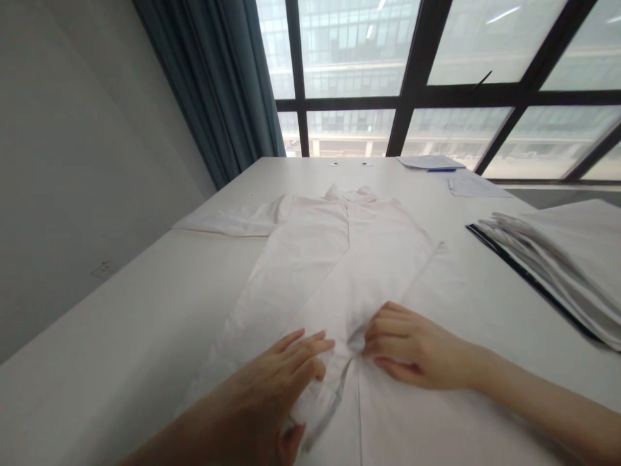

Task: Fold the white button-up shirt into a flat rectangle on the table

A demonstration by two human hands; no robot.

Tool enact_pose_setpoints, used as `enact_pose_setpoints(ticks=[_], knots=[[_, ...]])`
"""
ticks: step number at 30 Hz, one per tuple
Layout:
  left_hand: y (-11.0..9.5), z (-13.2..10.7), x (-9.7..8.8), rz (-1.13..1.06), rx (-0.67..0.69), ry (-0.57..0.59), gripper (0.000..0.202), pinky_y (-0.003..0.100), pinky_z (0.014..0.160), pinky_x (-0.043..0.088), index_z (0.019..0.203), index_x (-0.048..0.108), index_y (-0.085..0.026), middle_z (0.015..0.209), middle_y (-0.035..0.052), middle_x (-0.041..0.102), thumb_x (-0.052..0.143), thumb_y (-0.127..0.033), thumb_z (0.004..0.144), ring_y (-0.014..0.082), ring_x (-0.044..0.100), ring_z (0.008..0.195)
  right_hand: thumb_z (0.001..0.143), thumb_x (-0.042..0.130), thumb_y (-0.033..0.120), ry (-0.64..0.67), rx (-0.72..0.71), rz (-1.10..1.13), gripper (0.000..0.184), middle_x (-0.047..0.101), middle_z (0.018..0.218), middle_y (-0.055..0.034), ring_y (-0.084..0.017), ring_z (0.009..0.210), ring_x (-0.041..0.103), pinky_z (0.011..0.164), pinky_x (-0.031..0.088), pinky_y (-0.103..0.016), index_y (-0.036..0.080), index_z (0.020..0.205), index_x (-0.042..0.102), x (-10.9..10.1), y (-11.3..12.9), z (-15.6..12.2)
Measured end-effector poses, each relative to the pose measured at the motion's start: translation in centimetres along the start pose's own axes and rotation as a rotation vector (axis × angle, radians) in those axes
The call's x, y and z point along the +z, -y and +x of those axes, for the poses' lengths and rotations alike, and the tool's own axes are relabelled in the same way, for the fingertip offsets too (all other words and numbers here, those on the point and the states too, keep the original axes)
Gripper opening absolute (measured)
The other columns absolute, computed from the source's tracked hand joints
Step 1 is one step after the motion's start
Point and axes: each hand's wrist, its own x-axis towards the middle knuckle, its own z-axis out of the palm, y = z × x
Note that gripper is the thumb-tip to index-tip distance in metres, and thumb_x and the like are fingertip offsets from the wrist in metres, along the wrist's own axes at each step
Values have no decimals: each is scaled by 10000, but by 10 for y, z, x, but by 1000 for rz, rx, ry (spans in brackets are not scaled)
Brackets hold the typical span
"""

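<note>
A long white coat (310,252) lies spread on the white table, its collar pointing away from me. One sleeve (233,220) stretches out to the left. The other sleeve (371,259) appears folded diagonally across the front. My left hand (272,382) rests on the coat's lower front, fingers stretched and the thumb apart near a raised fold. Just to its right, my right hand (412,346) is closed, pinching a bit of the coat's cloth near the front opening. Its fingertips are partly hidden in the fabric.
A stack of folded white cloth (572,259) sits on a dark-edged board at the right. Papers (429,162) and a blue pen (441,170) lie at the far end. A wall (87,162) borders the table's left side; a blue curtain (228,84) and windows stand beyond.
</note>
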Motion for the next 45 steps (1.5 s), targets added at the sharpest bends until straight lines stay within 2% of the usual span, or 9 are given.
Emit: enact_pose_setpoints(ticks=[6, 12, 18, 22, 26, 32, 35, 40, 45], knots=[[17, -4, 3, -70, -75, -117, 642, 346, 1029, 460, 1177, 407, -209, 1319, 83, 577, 413, -13, 565, 195, 545, 1223, 945, 429, 188, -23, -225, 42, 240, 705, 995, -86, -173, 928, 607, 824, 438, -337, 127, 1061, 629, 32, 21, 3], [21, 1, -1, -255, -229, -230, 212, 245, 845, 532, 1072, 470, -227, 1073, 36, 696, 393, -114, 911, 147, 670, 999, 970, 401, 200, 74, -216, 19, 329, 680, 1161, -98, -169, 1108, 581, 941, 401, -339, 103, 1234, 573, 34, 19, 6], [20, -3, -6, -108, -42, -197, 372, 318, 956, 495, 1148, 460, -206, 1158, 73, 668, 474, -122, 786, 199, 624, 1105, 970, 424, 212, 127, -138, -52, 374, 652, 1230, -99, -153, 1147, 569, 980, 392, -356, 143, 1322, 527, 33, 20, 6], [16, 1, -9, -57, 106, -88, 272, 336, 1059, 415, 1066, 522, -207, 1254, 79, 624, 519, -162, 798, 203, 566, 1191, 975, 424, 210, 56, -143, -61, 355, 669, 1207, -102, -150, 1134, 579, 1037, 364, -366, 143, 1302, 546, 38, 18, 5], [15, 4, -10, -79, 124, -47, 182, 359, 1041, 423, 941, 564, -205, 1239, 96, 615, 596, -359, 850, 234, 558, 1174, 960, 428, 170, -11, -188, -73, 303, 694, 1159, -98, -152, 1092, 611, 1051, 362, -352, 122, 1209, 595, 40, 16, 4], [19, 5, -3, -141, 93, -79, 220, 323, 982, 446, 839, 569, -200, 1139, 82, 629, 549, -403, 921, 202, 574, 1080, 913, 434, 175, -108, -231, -75, 202, 729, 964, -95, -173, 945, 664, 914, 445, -363, 151, 996, 617, 35, 13, 1], [19, 5, -1, -159, 94, -82, 257, 345, 1019, 423, 926, 581, -200, 1174, 103, 621, 534, -453, 920, 215, 559, 1119, 896, 441, 146, -187, -145, -104, 188, 731, 942, -77, -173, 914, 662, 869, 453, -372, 172, 999, 596, 30, 11, 1], [21, 6, -3, -135, 154, 15, 418, 341, 1167, 238, 1302, 488, -226, 1340, 70, 584, 540, -414, 933, 189, 445, 1328, 904, 490, 140, -203, -26, -123, 191, 744, 955, -60, -172, 945, 657, 872, 436, -376, 174, 1045, 614, 28, 6, 3], [22, 7, -1, -126, 171, -5, 403, 306, 1183, 189, 1345, 457, -223, 1307, 46, 619, 521, -323, 960, 150, 467, 1316, 865, 521, 118, -262, -71, -68, 166, 752, 888, -41, -167, 876, 677, 837, 446, -369, 166, 975, 635, 28, 3, 2]])
